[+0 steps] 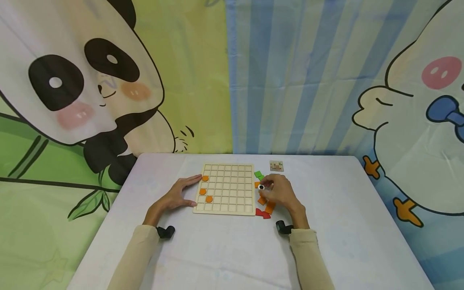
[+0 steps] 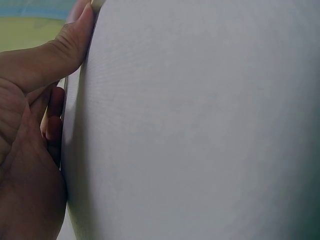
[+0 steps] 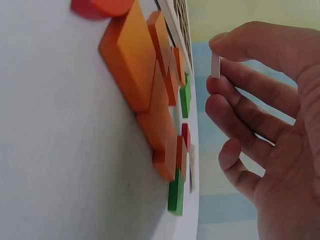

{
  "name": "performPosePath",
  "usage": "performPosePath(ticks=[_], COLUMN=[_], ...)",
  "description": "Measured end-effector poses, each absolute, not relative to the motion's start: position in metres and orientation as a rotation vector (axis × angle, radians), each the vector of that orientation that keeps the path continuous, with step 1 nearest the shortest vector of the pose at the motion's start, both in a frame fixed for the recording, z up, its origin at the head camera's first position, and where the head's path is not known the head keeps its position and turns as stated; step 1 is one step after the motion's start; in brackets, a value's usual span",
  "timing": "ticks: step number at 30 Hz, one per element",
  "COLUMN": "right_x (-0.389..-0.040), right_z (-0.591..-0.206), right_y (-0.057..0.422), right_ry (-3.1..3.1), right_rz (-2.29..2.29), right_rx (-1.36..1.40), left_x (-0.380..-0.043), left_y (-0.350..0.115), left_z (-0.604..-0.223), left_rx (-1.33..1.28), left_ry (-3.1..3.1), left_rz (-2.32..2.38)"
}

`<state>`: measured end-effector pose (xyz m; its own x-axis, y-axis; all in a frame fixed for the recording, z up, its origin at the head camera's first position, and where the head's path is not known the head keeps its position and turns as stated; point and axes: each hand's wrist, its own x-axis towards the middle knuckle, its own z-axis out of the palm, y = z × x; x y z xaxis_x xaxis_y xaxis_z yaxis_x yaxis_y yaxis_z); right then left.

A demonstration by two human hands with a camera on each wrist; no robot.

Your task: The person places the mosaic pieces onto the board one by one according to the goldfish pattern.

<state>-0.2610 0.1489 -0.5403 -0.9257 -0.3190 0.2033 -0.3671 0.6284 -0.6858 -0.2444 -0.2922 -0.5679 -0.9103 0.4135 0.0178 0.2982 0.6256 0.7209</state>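
A wooden grid board (image 1: 232, 197) lies on the table, with three orange discs (image 1: 203, 191) near its left side. My left hand (image 1: 175, 196) is spread along the board's left edge, thumb near the lower corner and fingertips higher up. In the left wrist view, the thumb (image 2: 75, 37) reaches the board's edge at the top. To the right of the board, my right hand (image 1: 283, 192) pinches a small white disc with a black centre (image 1: 261, 187) between thumb and fingertips. Seen edge-on in the right wrist view, the white piece (image 3: 215, 65) is held above the loose blocks.
Loose orange blocks (image 1: 270, 207), green blocks (image 1: 258, 174) and red pieces (image 1: 266, 215) lie along the board's right side. A small printed picture card (image 1: 276, 166) lies farther back. Behind the table hangs a cartoon-printed curtain (image 1: 290, 80).
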Motion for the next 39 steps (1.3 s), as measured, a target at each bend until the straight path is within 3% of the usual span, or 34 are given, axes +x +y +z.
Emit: performPosePath(ticks=[39], right_x=[-0.265], right_z=[-0.549], right_y=[0.023], right_ry=[-2.742], right_rz=[1.344], right_rx=[0.96], left_x=[-0.246], left_y=[-0.292], left_z=[-0.566], left_rx=[0.651], left_ry=[2.678], left_rz=[1.188])
